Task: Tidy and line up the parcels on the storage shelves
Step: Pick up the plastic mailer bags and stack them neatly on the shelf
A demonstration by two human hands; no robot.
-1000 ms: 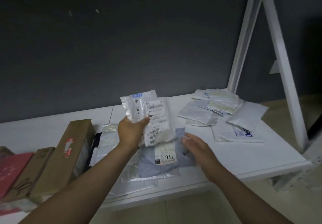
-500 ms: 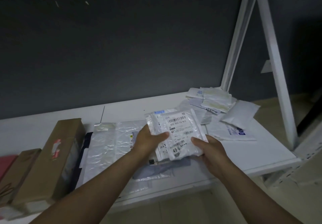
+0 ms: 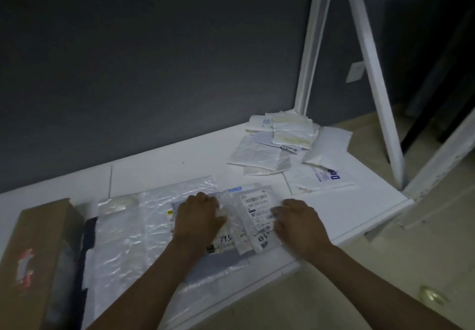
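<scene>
Left hand and right hand, fingers curled, are holding the labelled parcels by their sides atop the grey parcel near the shelf front; slick film is likely risking the stack sliding askew on release

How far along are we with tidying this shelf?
Done: the cardboard box stands at the left, with the bubble-wrap parcel flat near it. In hand: the left hand and right hand rest on the labelled packets, atop the grey mailer. Left: the loose heap of white mailers at the back right looks unsorted.
</scene>
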